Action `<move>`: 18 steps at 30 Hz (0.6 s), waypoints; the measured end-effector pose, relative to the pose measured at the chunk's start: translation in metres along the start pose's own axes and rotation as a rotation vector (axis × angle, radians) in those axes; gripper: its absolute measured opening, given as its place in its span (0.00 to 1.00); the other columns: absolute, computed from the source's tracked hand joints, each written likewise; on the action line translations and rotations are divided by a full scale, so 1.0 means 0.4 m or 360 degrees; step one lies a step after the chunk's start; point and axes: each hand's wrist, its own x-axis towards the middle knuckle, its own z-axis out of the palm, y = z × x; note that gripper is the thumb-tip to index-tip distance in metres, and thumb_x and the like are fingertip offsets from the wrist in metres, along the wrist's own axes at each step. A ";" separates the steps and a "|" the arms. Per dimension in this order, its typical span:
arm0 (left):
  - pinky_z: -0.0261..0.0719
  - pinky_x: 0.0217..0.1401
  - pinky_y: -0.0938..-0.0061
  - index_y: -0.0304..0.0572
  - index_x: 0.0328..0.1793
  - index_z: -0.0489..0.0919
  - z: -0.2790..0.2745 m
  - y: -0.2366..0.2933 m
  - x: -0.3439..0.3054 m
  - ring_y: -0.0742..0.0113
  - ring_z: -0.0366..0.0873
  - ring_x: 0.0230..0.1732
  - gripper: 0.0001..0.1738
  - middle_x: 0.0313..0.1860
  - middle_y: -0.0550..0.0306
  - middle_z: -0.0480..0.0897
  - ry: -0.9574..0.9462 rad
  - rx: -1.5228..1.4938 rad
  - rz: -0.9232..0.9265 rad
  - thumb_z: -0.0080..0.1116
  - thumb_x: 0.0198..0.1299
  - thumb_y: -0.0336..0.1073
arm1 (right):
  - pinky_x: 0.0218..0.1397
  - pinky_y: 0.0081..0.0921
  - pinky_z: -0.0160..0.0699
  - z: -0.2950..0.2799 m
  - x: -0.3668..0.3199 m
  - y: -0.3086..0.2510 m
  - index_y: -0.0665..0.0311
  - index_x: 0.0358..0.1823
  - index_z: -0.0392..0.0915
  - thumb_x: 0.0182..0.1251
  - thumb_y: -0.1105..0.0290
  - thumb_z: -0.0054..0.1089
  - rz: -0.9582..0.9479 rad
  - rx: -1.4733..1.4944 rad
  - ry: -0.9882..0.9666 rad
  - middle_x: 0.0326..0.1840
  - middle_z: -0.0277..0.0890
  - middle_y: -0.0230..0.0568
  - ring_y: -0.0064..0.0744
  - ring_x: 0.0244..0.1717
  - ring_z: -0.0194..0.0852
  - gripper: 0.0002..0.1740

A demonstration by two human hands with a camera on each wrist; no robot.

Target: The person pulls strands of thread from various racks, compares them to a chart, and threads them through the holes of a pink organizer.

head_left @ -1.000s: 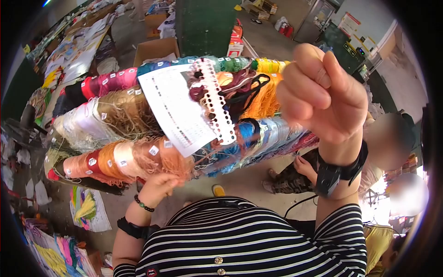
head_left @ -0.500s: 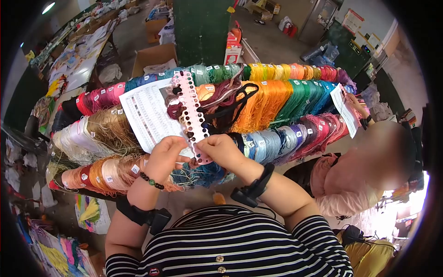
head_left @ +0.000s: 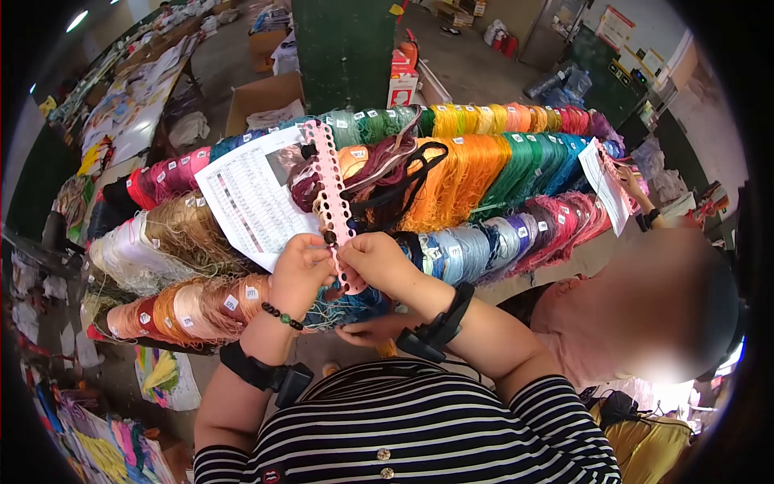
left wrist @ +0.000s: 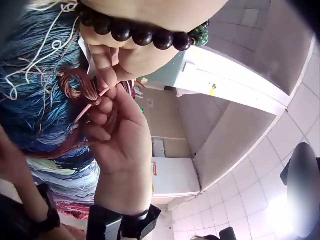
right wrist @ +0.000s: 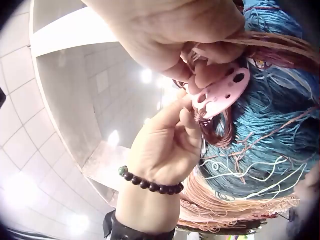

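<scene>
A long pink thread card (head_left: 329, 198) full of holes stands upright in front of the skein rack, with maroon and black threads (head_left: 385, 171) looped through it. My left hand (head_left: 317, 263) pinches the card's lower end together with a printed colour chart (head_left: 248, 198). My right hand (head_left: 353, 258) meets it there, pinching a reddish-brown thread (right wrist: 216, 129) against the card end (right wrist: 220, 91). The left wrist view shows the brown thread loop (left wrist: 82, 87) between both hands' fingers.
A rack of many coloured thread skeins (head_left: 492, 161) fills the space behind. Another person stands close at the right, holding a paper (head_left: 606, 187); a further hand (head_left: 369, 329) reaches in under mine. Cardboard boxes (head_left: 262, 95) and a green pillar (head_left: 345, 52) lie beyond.
My right hand came down from near the camera to the card's lower end. My left hand rose to grip the card and chart. The other person moved closer.
</scene>
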 end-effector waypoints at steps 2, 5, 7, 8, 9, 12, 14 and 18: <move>0.78 0.31 0.82 0.34 0.55 0.66 0.001 0.015 -0.003 0.74 0.79 0.32 0.18 0.34 0.55 0.81 -0.0005 0.0057 -0.0007 0.54 0.59 0.21 | 0.22 0.22 0.77 0.000 -0.004 -0.016 0.70 0.24 0.79 0.66 0.67 0.52 -0.0082 -0.0117 -0.0010 0.18 0.76 0.37 0.24 0.17 0.75 0.16; 0.78 0.31 0.82 0.34 0.55 0.66 0.002 0.030 -0.001 0.74 0.80 0.31 0.19 0.33 0.55 0.82 0.0007 0.0243 0.0006 0.55 0.58 0.22 | 0.21 0.22 0.76 0.006 -0.001 -0.017 0.70 0.24 0.79 0.66 0.68 0.52 -0.0201 -0.0349 0.0028 0.18 0.77 0.37 0.24 0.17 0.76 0.15; 0.78 0.31 0.81 0.35 0.55 0.66 -0.005 0.025 0.002 0.73 0.80 0.31 0.19 0.34 0.55 0.83 -0.0019 0.0337 0.0077 0.55 0.58 0.22 | 0.22 0.22 0.76 0.011 0.003 -0.009 0.70 0.26 0.78 0.66 0.69 0.53 -0.0192 -0.0331 0.0040 0.19 0.77 0.37 0.24 0.18 0.76 0.13; 0.78 0.30 0.81 0.35 0.56 0.66 -0.016 0.011 0.009 0.73 0.80 0.30 0.19 0.34 0.55 0.83 -0.0051 0.0351 0.0140 0.55 0.58 0.22 | 0.22 0.22 0.76 0.012 0.007 0.000 0.69 0.28 0.78 0.65 0.69 0.53 -0.0145 -0.0226 0.0028 0.20 0.78 0.37 0.24 0.18 0.76 0.12; 0.77 0.30 0.80 0.35 0.56 0.67 -0.024 0.013 0.009 0.73 0.80 0.30 0.19 0.34 0.55 0.83 -0.0080 0.0366 0.0202 0.55 0.58 0.23 | 0.23 0.22 0.76 0.015 0.010 0.006 0.69 0.29 0.77 0.65 0.70 0.53 -0.0098 -0.0121 0.0014 0.21 0.78 0.37 0.25 0.18 0.75 0.10; 0.77 0.33 0.79 0.36 0.57 0.67 -0.060 0.053 -0.016 0.73 0.81 0.34 0.20 0.38 0.56 0.84 0.0008 0.0915 0.0267 0.56 0.59 0.25 | 0.24 0.22 0.75 0.021 0.012 0.013 0.67 0.36 0.73 0.64 0.72 0.54 0.0003 0.0059 0.0033 0.24 0.79 0.37 0.25 0.20 0.75 0.05; 0.77 0.36 0.79 0.39 0.57 0.68 -0.057 0.080 -0.028 0.73 0.81 0.39 0.19 0.40 0.56 0.84 -0.0042 0.0207 0.0044 0.57 0.60 0.27 | 0.24 0.22 0.75 0.014 0.022 0.032 0.67 0.38 0.71 0.64 0.73 0.53 -0.0038 0.0043 0.0009 0.25 0.79 0.39 0.25 0.21 0.76 0.05; 0.72 0.37 0.87 0.43 0.56 0.69 -0.046 0.074 -0.025 0.75 0.80 0.43 0.18 0.44 0.57 0.84 -0.0239 -0.0503 -0.0132 0.59 0.62 0.29 | 0.26 0.19 0.72 0.012 0.012 0.021 0.65 0.40 0.69 0.69 0.73 0.51 0.0054 0.0056 -0.0011 0.27 0.78 0.37 0.23 0.23 0.75 0.03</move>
